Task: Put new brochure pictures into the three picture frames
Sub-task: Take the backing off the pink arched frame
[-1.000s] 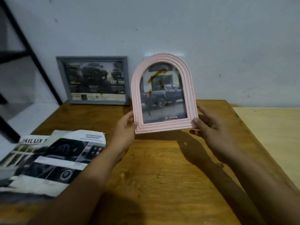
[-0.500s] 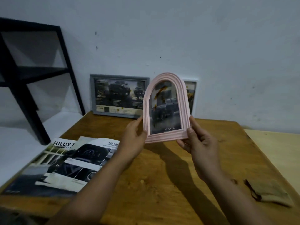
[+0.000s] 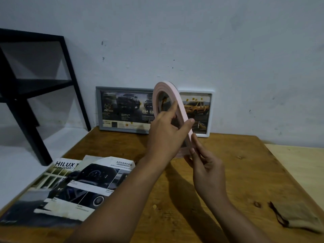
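Note:
A pink arched picture frame (image 3: 177, 95) is held up over the wooden table (image 3: 228, 172), turned nearly edge-on to me. My left hand (image 3: 166, 132) grips its middle, fingers across the front and thumb on the outer edge. My right hand (image 3: 205, 165) pinches its lower corner. Behind it, a grey frame (image 3: 122, 109) with a dark truck picture and a white frame (image 3: 198, 111) with a yellow truck picture lean against the wall. Brochures (image 3: 75, 186) lie on the table's left side.
A black metal shelf (image 3: 35, 85) stands at the left by the wall. A small tan cloth pouch (image 3: 296, 218) lies near the table's right front. A lighter wooden surface (image 3: 298, 163) adjoins the table on the right.
The pink frame has been rotated from facing me to nearly edge-on. My left hand moved up across its front, and the white frame behind it has come into view.

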